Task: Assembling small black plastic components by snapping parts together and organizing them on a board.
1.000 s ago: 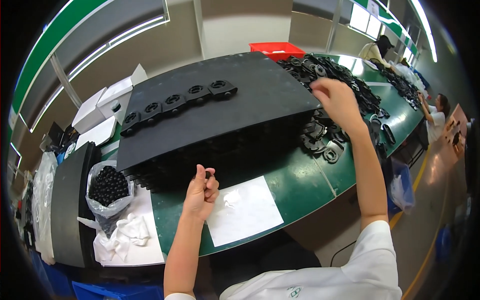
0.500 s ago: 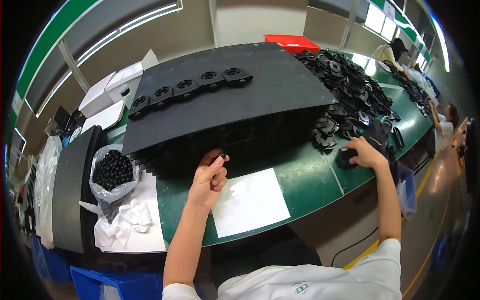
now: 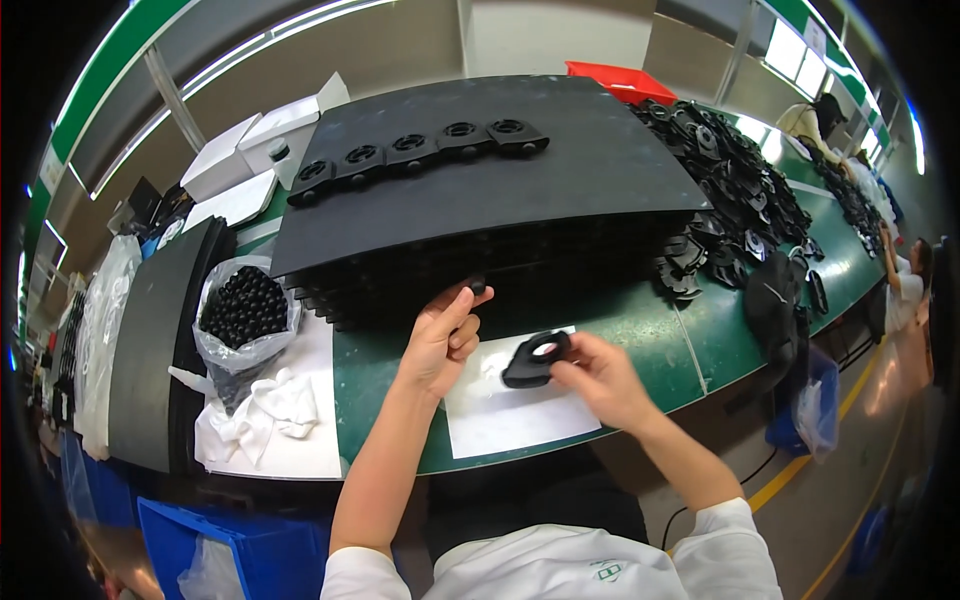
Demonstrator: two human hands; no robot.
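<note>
Between thumb and forefinger, my left hand point(image 3: 443, 340) pinches a small black ball point(image 3: 477, 285) in front of the stacked black sheets. My right hand point(image 3: 603, 380) grips a flat black plastic part point(image 3: 535, 358) with a round hole in it, held above a white sheet of paper point(image 3: 505, 420). A row of several similar black parts point(image 3: 412, 150) lies across the top black sheet point(image 3: 500, 205). A large heap of these parts point(image 3: 740, 180) covers the bench to the right.
A clear bag of black balls point(image 3: 250, 305) stands at the left beside a crumpled white cloth point(image 3: 262, 415). White boxes point(image 3: 225, 160) sit behind it. A red bin point(image 3: 620, 80) is at the back. Blue bins point(image 3: 230, 545) stand below the green bench point(image 3: 640, 350). Another person works at far right.
My right hand has come from the heap toward the middle, bringing a black plastic part over the paper. My left hand still pinches the ball. The whole view has shifted slightly.
</note>
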